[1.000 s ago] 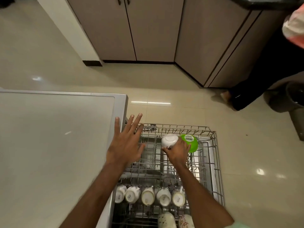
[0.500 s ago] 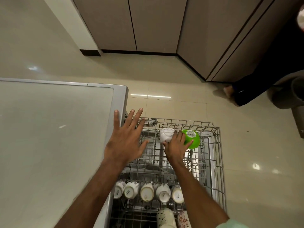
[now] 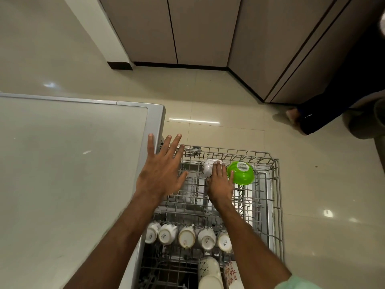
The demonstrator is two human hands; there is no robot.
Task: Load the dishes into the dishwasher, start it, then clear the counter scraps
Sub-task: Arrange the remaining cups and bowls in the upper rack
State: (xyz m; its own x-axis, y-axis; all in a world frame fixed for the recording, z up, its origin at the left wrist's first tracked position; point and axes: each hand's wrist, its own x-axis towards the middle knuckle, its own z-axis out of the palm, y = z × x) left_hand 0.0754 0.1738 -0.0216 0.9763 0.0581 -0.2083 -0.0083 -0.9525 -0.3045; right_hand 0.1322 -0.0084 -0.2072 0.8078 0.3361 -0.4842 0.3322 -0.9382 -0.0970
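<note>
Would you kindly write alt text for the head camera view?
A person's right hand lays straight fingers on a white cup beside an upside-down green bowl at the far end of a pulled-out dishwasher rack. The left hand spreads open over the rack's left edge; five cups line a nearer row.

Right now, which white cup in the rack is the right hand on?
The lone white cup at the far end of the rack, beside the green bowl; the near five cups sit untouched.

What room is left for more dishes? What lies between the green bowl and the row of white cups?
Head view: only bare rack wires between green bowl and row of white cups; the forearm of the right hand crosses over them.
</note>
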